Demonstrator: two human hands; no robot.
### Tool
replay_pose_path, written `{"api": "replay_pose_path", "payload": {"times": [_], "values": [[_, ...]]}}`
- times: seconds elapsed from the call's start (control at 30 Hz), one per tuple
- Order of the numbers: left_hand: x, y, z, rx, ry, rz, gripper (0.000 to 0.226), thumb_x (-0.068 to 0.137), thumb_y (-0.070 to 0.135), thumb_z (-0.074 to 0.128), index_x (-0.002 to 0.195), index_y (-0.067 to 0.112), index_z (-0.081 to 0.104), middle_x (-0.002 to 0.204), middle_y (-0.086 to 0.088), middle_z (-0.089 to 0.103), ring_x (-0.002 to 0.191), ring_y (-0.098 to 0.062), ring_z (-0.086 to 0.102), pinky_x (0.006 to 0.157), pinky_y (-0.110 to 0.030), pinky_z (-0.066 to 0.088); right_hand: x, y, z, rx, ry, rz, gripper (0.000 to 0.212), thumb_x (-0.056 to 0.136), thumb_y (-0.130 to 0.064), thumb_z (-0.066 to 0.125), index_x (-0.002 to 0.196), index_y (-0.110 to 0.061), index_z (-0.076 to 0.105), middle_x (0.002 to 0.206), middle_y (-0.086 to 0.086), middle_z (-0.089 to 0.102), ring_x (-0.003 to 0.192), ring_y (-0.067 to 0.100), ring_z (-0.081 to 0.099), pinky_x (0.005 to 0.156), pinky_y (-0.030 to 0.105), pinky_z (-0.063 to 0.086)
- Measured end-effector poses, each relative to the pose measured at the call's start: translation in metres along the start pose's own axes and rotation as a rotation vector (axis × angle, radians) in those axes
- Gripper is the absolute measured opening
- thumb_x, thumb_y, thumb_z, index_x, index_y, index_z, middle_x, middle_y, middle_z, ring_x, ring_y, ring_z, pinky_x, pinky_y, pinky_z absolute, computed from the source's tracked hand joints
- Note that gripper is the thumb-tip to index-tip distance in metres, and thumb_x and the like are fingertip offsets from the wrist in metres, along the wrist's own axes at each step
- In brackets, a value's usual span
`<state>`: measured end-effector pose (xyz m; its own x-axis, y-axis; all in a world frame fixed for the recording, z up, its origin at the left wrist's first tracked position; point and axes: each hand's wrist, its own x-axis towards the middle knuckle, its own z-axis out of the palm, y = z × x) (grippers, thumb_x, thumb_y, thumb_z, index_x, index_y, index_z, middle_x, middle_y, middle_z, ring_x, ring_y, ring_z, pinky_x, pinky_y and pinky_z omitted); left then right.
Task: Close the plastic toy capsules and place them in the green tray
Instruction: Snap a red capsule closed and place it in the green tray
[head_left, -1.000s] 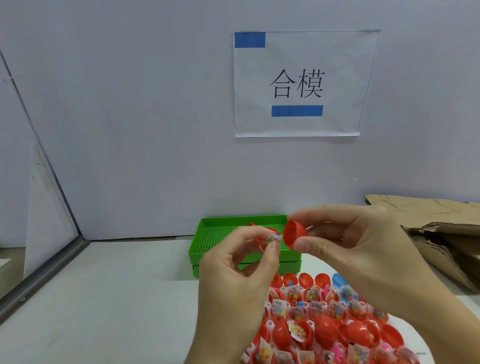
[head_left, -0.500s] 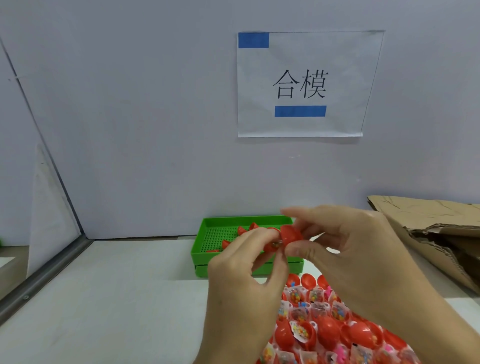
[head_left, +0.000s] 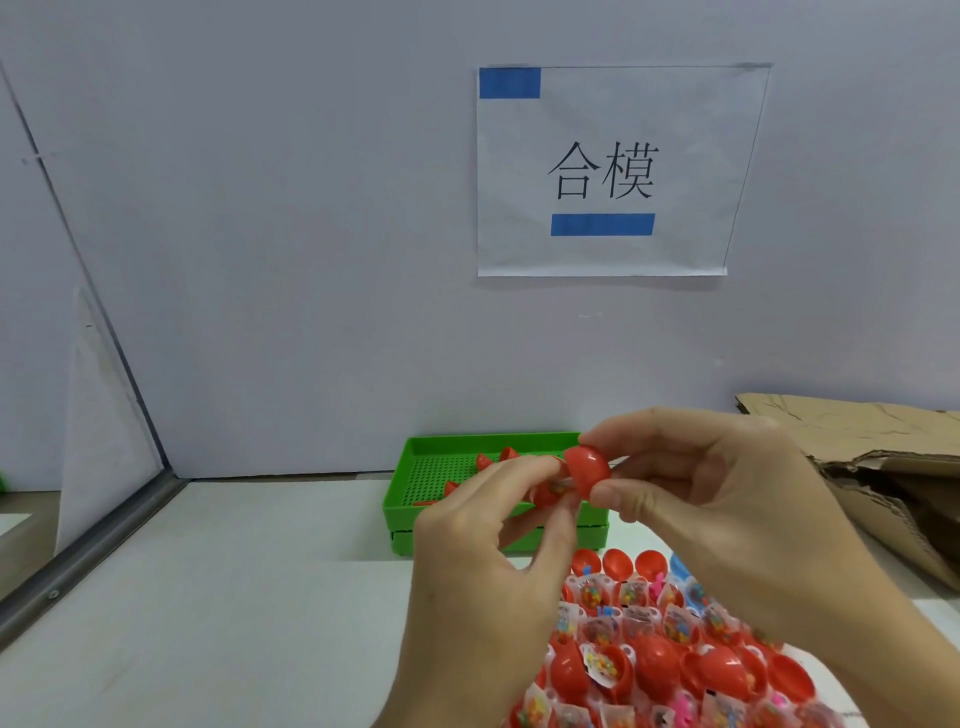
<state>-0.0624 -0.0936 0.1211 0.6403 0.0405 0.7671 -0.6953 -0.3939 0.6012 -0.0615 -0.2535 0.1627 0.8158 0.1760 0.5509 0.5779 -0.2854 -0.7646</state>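
Red plastic fills the nearest ground: a packed spread of open capsule halves (head_left: 670, 665) is laid on the white desk (head_left: 208, 597) at lower right, many loaded with small wrapped toys; one blue half (head_left: 679, 566) is seen at the far edge of the spread.

Above this spread both hands are raised, forearms entering from the bottom edge. The left hand (head_left: 483, 582) is held with its back toward the camera, wrist low, fingers bent upward; the lower capsule half (head_left: 548, 491) is pinched between thumb and fingertips, largely hidden by them, with a bit of wrapped toy visible inside. The right hand (head_left: 727, 499) is angled in from the right, back of the hand up; the red cap half (head_left: 587, 467) is pinched between forefinger above and thumb below, its dome turned toward the camera. The cap is set against the lower half, tilted; whether the two are fully seated cannot be told.

Just behind the hands, the green tray (head_left: 415, 499) is stood on the desk against the wall, stacked on a second like it. A few red capsule pieces (head_left: 496, 458) are lying on its perforated floor.

Farther right, torn cardboard (head_left: 857, 441) is resting by the wall. On the wall a paper sign (head_left: 602, 171) is fixed, printed with two characters and two blue bars.
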Motion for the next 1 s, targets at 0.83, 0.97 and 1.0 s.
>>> {"api": "replay_pose_path", "payload": {"times": [0.83, 0.97, 1.0], "values": [[-0.0014, 0.0043, 0.0003, -0.043, -0.072, -0.138, 0.036, 0.078, 0.036, 0.075, 0.102, 0.052, 0.053, 0.098, 0.026, 0.068, 0.09, 0.018, 0.063, 0.069, -0.001, 0.048, 0.002, -0.0001, 0.0001, -0.034, 0.022, 0.013, 0.026, 0.06, -0.033, 0.074, 0.085, -0.029, 0.077, 0.074, -0.017, 0.076, 0.071, 0.0, 0.073, 0.069, 0.008, 0.054], [0.0008, 0.0038, -0.0022, -0.097, -0.094, -0.161, 0.031, 0.073, 0.039, 0.074, 0.098, 0.051, 0.061, 0.098, 0.026, 0.07, 0.09, 0.011, 0.066, 0.06, -0.009, 0.054, 0.0022, -0.0004, 0.001, -0.021, 0.022, 0.017, 0.025, 0.06, -0.03, 0.075, 0.084, -0.028, 0.077, 0.072, -0.016, 0.076, 0.07, -0.001, 0.073, 0.069, 0.006, 0.053], [0.0014, 0.0031, -0.003, -0.113, -0.099, -0.156, 0.031, 0.07, 0.038, 0.074, 0.098, 0.048, 0.064, 0.097, 0.025, 0.07, 0.09, 0.008, 0.067, 0.064, -0.01, 0.055, 0.0023, -0.0004, 0.0009, -0.019, 0.022, 0.017, 0.025, 0.059, -0.03, 0.076, 0.084, -0.028, 0.077, 0.073, -0.015, 0.076, 0.07, -0.001, 0.073, 0.069, 0.007, 0.053]]}}
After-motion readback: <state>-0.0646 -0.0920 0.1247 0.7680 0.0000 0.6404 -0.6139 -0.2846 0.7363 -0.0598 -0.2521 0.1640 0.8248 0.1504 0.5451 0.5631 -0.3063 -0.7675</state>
